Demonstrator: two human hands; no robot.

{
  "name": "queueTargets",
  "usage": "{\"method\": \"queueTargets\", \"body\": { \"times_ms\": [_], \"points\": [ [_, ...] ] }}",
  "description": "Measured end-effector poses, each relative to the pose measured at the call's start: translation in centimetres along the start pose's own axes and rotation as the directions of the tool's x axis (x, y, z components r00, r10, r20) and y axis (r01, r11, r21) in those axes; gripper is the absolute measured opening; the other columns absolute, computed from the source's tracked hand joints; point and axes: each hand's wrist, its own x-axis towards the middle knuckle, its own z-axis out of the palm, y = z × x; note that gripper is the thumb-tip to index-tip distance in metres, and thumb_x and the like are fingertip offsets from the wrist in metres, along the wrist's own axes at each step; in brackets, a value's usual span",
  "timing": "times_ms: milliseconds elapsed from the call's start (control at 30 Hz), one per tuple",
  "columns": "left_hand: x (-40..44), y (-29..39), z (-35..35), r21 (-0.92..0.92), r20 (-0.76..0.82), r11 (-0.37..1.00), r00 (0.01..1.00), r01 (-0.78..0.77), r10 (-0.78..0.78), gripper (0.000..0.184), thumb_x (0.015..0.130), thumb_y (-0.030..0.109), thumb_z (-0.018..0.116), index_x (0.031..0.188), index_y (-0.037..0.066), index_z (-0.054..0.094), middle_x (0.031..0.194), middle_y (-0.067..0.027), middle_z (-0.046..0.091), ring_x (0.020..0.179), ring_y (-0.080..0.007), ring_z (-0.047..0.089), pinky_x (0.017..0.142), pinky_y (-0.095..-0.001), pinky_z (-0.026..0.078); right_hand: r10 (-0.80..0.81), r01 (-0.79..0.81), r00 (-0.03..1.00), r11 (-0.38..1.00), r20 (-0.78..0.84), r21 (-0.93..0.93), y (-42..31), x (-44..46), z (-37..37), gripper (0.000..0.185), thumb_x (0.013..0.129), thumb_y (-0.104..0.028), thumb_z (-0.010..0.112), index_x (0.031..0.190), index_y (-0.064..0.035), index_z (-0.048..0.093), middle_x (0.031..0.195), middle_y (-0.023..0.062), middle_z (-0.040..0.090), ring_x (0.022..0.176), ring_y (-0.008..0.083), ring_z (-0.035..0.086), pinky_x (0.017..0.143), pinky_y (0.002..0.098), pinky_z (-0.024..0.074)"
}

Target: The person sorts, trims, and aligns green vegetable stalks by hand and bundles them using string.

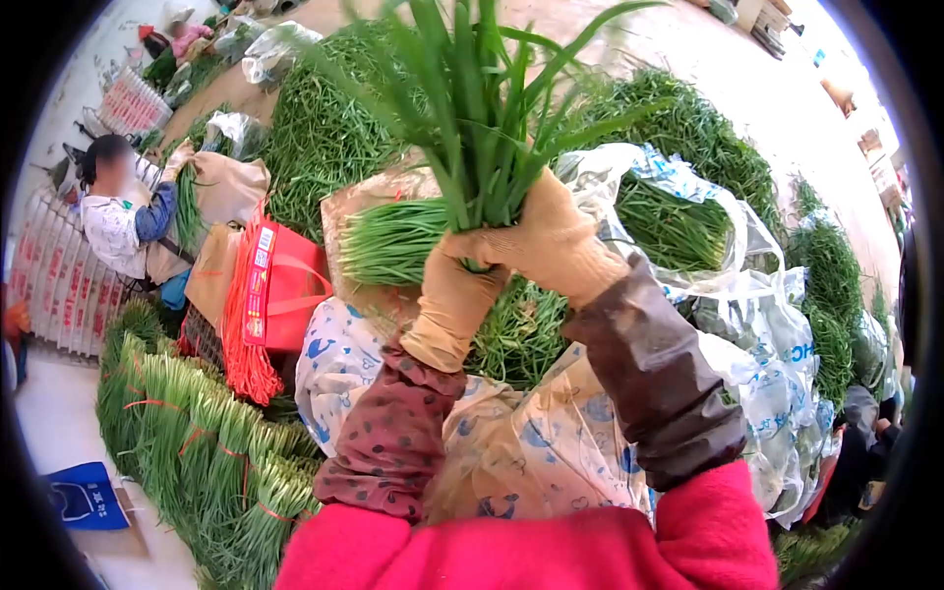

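Note:
Both gloved hands are closed round the lower end of an upright bunch of garlic chives (479, 147), whose flat green leaves fan out above them. My left hand (454, 300) grips from below and to the left. Wrapped over the stems on the right is my right hand (556, 241). Just behind my left hand, a neat pile of trimmed chives (391, 241) lies on a board (339, 211). Loose greens (526, 334) sit below the hands, beside a patterned plastic sheet (531, 442) over my lap. The stem ends are mostly hidden by the gloves.
At left stand a red box (295, 295) with red ties (253, 339) and several tied bunches (197, 423). A plastic bag of chives (674, 226) is at right. Heaps of greens (334, 128) lie beyond. Another person (123, 211) works at upper left.

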Motion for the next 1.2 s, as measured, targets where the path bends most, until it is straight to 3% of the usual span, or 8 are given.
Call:
{"method": "queueTargets", "body": {
  "times_ms": [300,500,600,633,733,833,900,1200],
  "points": [
    [-3.0,-8.7,-9.7,-0.497,0.190,0.808,0.949,0.315,-0.253,0.061,0.076,0.017,0.072,0.131,0.008,0.046,0.132,-0.0121,0.051,0.115,-0.0211,0.052,0.096,-0.0335,0.044,-0.232,0.254,0.935,0.966,0.268,-0.049,9.7,2.6,8.8,0.072,0.064,-0.030,0.083,0.128,-0.0126,0.053,0.123,0.0130,0.056,0.115,0.0304,0.054,0.096,0.0386,0.0446],
    [-7.3,-16.5,-11.5,-0.364,0.068,0.901,0.971,0.237,-0.228,0.062,0.091,0.031,0.059,0.142,0.010,0.031,0.142,-0.0099,0.039,0.129,-0.0230,0.040,0.107,-0.0398,0.035,-0.350,0.446,0.862,0.867,0.365,-0.221,6.7,3.1,8.9,0.070,0.066,-0.028,0.079,0.130,-0.0160,0.051,0.120,0.0160,0.058,0.116,0.0385,0.053,0.096,0.0421,0.0446],
    [-6.2,-10.2,-8.2,-0.902,0.160,0.271,0.841,0.337,-0.516,0.068,0.085,0.022,0.070,0.139,0.005,0.032,0.133,-0.0105,0.046,0.121,-0.0236,0.047,0.100,-0.0387,0.043,-0.110,0.206,0.927,0.948,0.359,-0.241,5.9,2.9,10.0,0.057,0.065,-0.016,0.073,0.120,-0.0179,0.057,0.103,0.0149,0.064,0.102,0.0371,0.059,0.087,0.0415,0.0489],
    [-5.5,-6.8,-7.4,-0.437,0.004,0.822,0.914,0.366,-0.405,0.064,0.086,0.022,0.068,0.138,0.003,0.035,0.130,-0.0113,0.048,0.118,-0.0230,0.049,0.096,-0.0363,0.044,-0.065,0.126,0.965,0.965,0.255,-0.229,5.8,3.0,9.9,0.052,0.066,-0.014,0.072,0.116,-0.0161,0.058,0.099,0.0152,0.065,0.098,0.0363,0.061,0.084,0.0409,0.0503],
    [-7.4,-5.7,-6.9,0.307,-0.186,0.933,0.973,0.188,-0.135,0.053,0.089,0.025,0.064,0.130,-0.002,0.045,0.120,-0.0119,0.056,0.105,-0.0203,0.058,0.086,-0.0290,0.049,-0.104,0.122,0.983,0.986,0.150,-0.114,5.9,2.5,9.6,0.042,0.066,-0.011,0.072,0.106,-0.0105,0.059,0.094,0.0145,0.066,0.093,0.0356,0.063,0.078,0.0419,0.0512],
    [-10.9,-3.3,-6.7,-0.297,-0.106,0.778,0.791,0.553,-0.603,0.053,0.094,0.039,0.048,0.130,-0.001,0.045,0.108,-0.0148,0.061,0.098,-0.0234,0.060,0.082,-0.0336,0.049,-0.378,0.443,0.880,0.871,0.288,-0.213,6.8,0.6,10.2,0.047,0.065,-0.017,0.074,0.110,-0.0154,0.059,0.093,0.0105,0.066,0.094,0.0326,0.062,0.084,0.0418,0.0465],
    [-14.0,-4.5,-6.9,-0.639,0.431,0.367,0.709,0.676,-0.558,0.072,0.096,0.058,0.033,0.134,-0.002,0.041,0.117,-0.0149,0.060,0.099,-0.0279,0.061,0.080,-0.0357,0.051,-0.368,0.421,0.900,0.873,0.234,-0.246,8.8,-0.7,11.2,0.047,0.063,-0.017,0.072,0.109,-0.0158,0.059,0.089,0.0090,0.064,0.093,0.0315,0.061,0.084,0.0416,0.0451],
    [-14.3,-1.4,-3.1,-0.842,0.408,0.051,0.697,0.536,-0.589,0.070,0.092,0.052,0.050,0.137,-0.001,0.039,0.118,-0.0151,0.059,0.091,-0.0241,0.059,0.079,-0.0365,0.051,-0.641,0.700,0.684,0.711,0.348,-0.065,5.1,-8.8,11.7,0.036,0.071,-0.029,0.064,0.102,-0.0121,0.058,0.083,0.0042,0.059,0.088,0.0262,0.060,0.091,0.0442,0.0441]
  ]
}}
